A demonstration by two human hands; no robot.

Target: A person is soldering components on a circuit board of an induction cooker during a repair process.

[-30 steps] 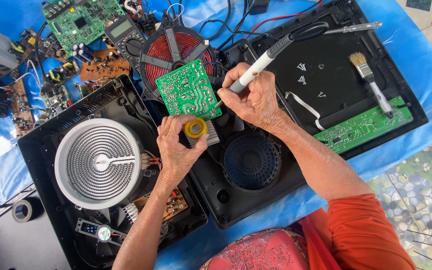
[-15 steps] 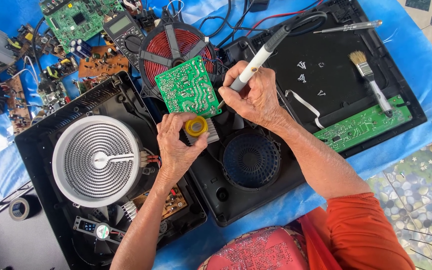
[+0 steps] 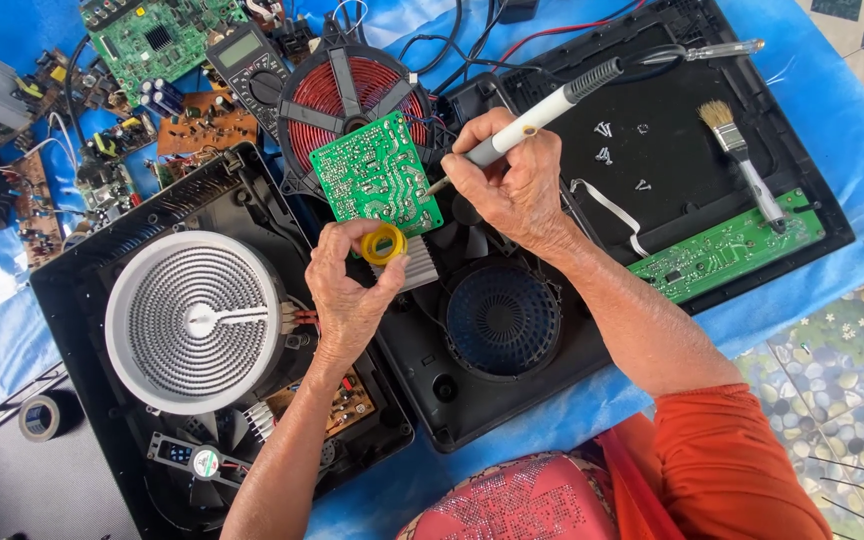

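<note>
green circuit board (image 3: 377, 175) tilted over red coil (image 3: 352, 95), centre top | we see right hand (image 3: 512, 185) clenched round white soldering iron (image 3: 527, 125), tip at board edge | left hand (image 3: 352, 285) pinching yellow solder spool (image 3: 384, 243) just below board | black fan housing (image 3: 502, 320) beside

Board (image 3: 377, 180): on coil (image 3: 352, 95), left of iron (image 3: 527, 125)
Reel (image 3: 384, 243): below board
Heater (image 3: 194, 322): far left
Fan (image 3: 502, 318): below iron
Brush (image 3: 742, 160): far right

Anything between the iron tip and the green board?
Nothing visible. The soldering iron in the right hand has its tip right at the board edge. The left hand, holding a yellow ring, sits below the board, off that line.
</note>
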